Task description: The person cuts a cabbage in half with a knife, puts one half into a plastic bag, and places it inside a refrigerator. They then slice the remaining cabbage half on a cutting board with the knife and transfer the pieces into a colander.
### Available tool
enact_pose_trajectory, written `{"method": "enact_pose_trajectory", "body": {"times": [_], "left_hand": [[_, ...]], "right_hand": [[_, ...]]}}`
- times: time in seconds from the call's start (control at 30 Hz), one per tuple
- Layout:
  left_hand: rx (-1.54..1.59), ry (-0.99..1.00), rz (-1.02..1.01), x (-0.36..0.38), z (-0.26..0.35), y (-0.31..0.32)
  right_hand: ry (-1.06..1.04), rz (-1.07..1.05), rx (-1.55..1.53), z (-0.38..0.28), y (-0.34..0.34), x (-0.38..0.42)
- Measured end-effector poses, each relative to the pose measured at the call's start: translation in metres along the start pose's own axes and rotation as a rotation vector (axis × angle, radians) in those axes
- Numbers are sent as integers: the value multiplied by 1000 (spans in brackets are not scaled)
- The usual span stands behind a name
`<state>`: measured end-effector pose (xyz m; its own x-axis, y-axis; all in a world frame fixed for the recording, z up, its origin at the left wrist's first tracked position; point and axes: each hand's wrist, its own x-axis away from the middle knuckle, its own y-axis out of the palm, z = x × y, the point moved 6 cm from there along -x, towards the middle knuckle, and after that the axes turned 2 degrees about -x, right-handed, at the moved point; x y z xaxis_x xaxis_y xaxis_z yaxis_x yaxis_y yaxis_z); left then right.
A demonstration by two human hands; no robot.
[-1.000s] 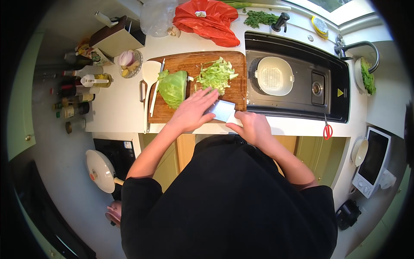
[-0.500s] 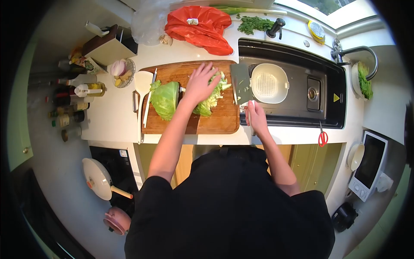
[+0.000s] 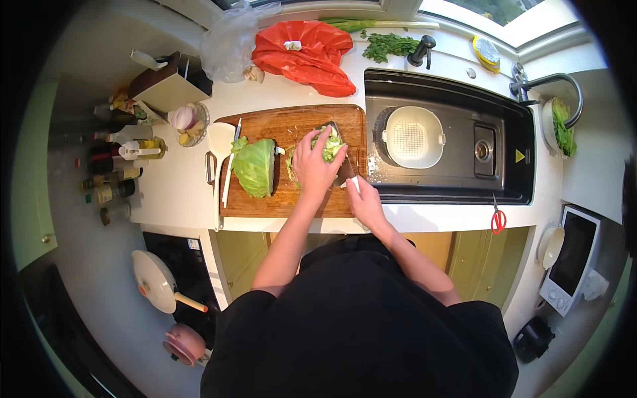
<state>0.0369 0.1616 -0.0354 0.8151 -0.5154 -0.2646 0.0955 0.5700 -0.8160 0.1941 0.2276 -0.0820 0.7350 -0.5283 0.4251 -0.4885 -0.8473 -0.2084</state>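
Note:
My right hand (image 3: 366,203) is wrapped round the pale handle of a cleaver (image 3: 345,171), whose blade lies low over the right part of the wooden cutting board (image 3: 265,123). Chopped cabbage (image 3: 330,147) is heaped on the blade. My left hand (image 3: 314,164) cups this heap from the left, fingers curved over it and thumb on the near right side. A large cut piece of cabbage (image 3: 253,167) rests on the board to the left, its dark cut side towards my hands. Small cabbage scraps lie between them.
Right of the board, a white strainer basket (image 3: 414,140) stands in the dark sink (image 3: 458,179). Red scissors (image 3: 498,220) lie at the counter's front edge. Behind the board is a red plastic bag (image 3: 302,56). A white spatula-like utensil (image 3: 220,142) lies along the board's left edge.
The cleaver has moved left from the sink's edge onto the board, under the chopped cabbage. My left hand has shifted right and down, gathering the cabbage onto the blade.

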Motion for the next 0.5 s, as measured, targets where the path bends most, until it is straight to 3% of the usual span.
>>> {"method": "enact_pose_trajectory", "body": {"times": [0.27, 0.5], "left_hand": [[-54, 28, 98, -8, 10, -17], [-173, 75, 47, -24, 34, -21]], "right_hand": [[51, -100, -233, -14, 9, 7], [76, -172, -408, -22, 4, 3]]}}
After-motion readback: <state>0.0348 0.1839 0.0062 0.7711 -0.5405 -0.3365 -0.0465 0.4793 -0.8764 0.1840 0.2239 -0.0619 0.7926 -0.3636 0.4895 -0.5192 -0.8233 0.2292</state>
